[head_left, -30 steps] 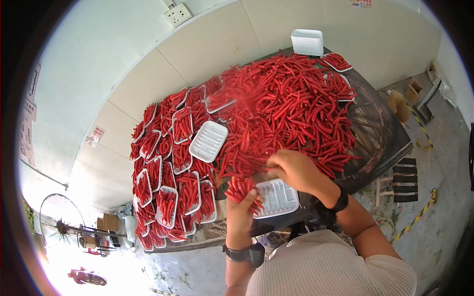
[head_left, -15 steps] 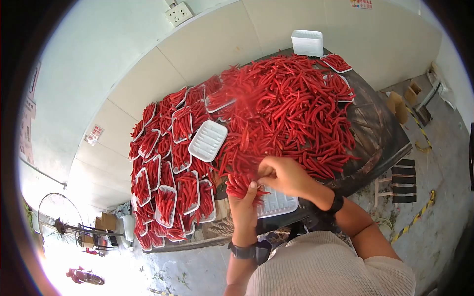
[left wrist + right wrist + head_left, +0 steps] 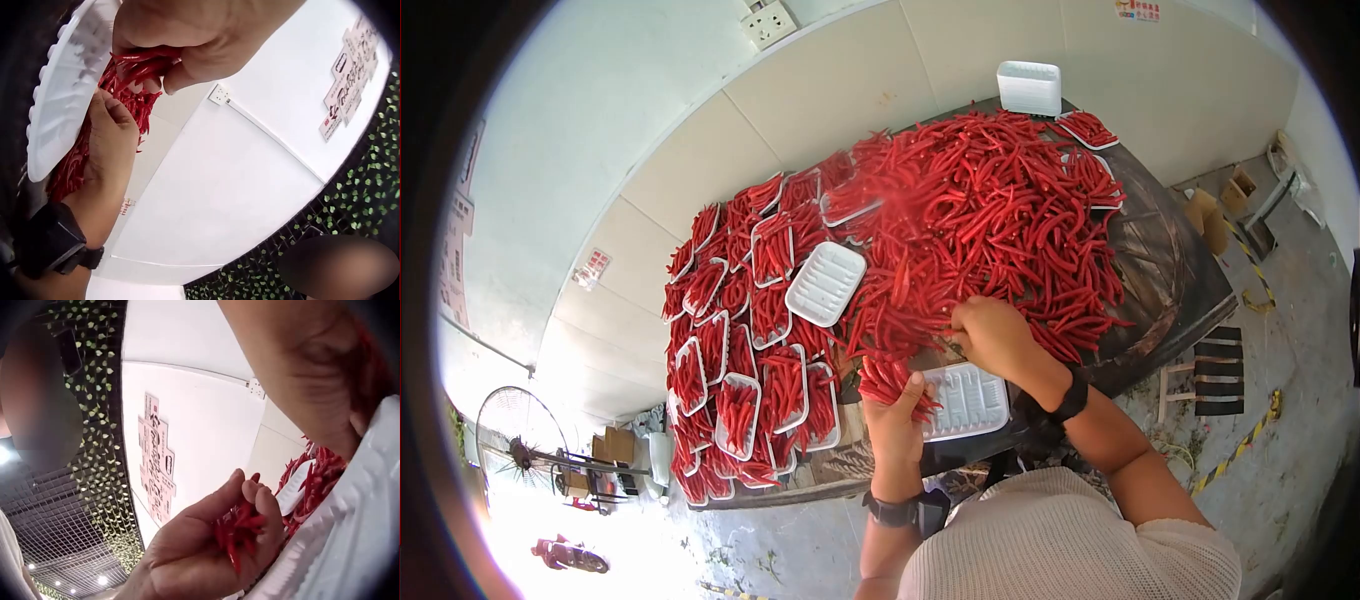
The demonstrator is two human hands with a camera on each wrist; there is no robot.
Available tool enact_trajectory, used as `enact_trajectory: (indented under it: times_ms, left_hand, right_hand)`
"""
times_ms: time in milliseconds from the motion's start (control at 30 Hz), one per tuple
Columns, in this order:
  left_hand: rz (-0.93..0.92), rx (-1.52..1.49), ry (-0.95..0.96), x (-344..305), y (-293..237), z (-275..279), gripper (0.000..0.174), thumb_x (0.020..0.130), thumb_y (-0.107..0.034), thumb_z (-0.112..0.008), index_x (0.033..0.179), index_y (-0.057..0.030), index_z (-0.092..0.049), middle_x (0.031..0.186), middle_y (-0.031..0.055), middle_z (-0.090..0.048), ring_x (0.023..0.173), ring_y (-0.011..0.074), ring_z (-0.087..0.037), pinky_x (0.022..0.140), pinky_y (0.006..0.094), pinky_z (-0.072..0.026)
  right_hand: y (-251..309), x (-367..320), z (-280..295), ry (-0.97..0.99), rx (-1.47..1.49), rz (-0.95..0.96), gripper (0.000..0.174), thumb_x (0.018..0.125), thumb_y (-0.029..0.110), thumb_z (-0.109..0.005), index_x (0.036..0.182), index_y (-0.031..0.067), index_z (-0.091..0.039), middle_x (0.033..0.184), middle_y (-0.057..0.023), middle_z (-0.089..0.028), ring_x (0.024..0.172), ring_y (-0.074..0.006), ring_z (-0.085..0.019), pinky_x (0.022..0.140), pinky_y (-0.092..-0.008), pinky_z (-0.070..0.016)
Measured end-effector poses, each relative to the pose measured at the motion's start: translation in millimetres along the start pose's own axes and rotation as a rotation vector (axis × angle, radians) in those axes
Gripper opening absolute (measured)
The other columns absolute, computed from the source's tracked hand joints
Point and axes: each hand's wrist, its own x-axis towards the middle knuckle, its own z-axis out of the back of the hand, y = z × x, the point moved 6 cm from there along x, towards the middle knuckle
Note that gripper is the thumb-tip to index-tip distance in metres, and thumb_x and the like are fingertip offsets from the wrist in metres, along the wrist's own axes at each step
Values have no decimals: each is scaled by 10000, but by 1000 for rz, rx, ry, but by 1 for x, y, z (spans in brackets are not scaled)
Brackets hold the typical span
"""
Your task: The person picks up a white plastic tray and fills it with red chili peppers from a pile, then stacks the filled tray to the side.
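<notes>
My left hand grips a bunch of red chili peppers, thumb across them, above the near table edge. The bunch also shows in the right wrist view, with peppers poking out between curled fingers. Right beside it lies a white ribbed foam tray with no peppers in it. My right hand is at the near edge of the large chili heap, its thumb and fingers pinching at a pepper. In the left wrist view the right hand shows thumb and finger drawn together against the heap.
Many chili-filled trays crowd the table's left side. Another bare white tray lies between them and the heap. At the back stands a stack of white trays, near two filled ones. A stool stands right of the table.
My right hand moved from the heap's edge to the bunch in my left hand, then back up and right to the heap. The left hand keeps its grip.
</notes>
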Motion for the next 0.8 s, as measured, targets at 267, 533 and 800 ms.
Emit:
enact_trajectory:
  times_ms: [267, 533, 800]
  left_hand:
    - [-33, -80, -22, -3, -8, -24, 317, 901, 36, -648, 1188, -12, -521, 1015, 91, -637, 850, 194, -652, 735, 323, -552]
    - [98, 68, 164, -7, 1, -19, 294, 889, 16, -668, 1160, 11, -552, 933, 79, -636, 787, 191, -649, 690, 310, -538]
    - [124, 99, 121, -1, 21, -14, 282, 849, 57, -687, 1095, -3, -565, 874, 53, -624, 716, 165, -618, 641, 295, -514]
  right_hand:
    - [33, -14, 7, 174, 1035, -17, 208, 900, 50, -673, 1082, 3, -585, 910, -56, -671, 830, -101, -640, 706, -261, -527]
    - [3, -24, 54, 64, 328, 57, 217, 731, 86, -746, 925, 30, -665, 876, -123, -640, 865, -324, -631, 768, -433, -496]
    - [-21, -51, 27, 75, -2, -19, 201, 736, 87, -751, 925, 65, -684, 910, -92, -618, 926, -312, -616, 809, -428, -501]
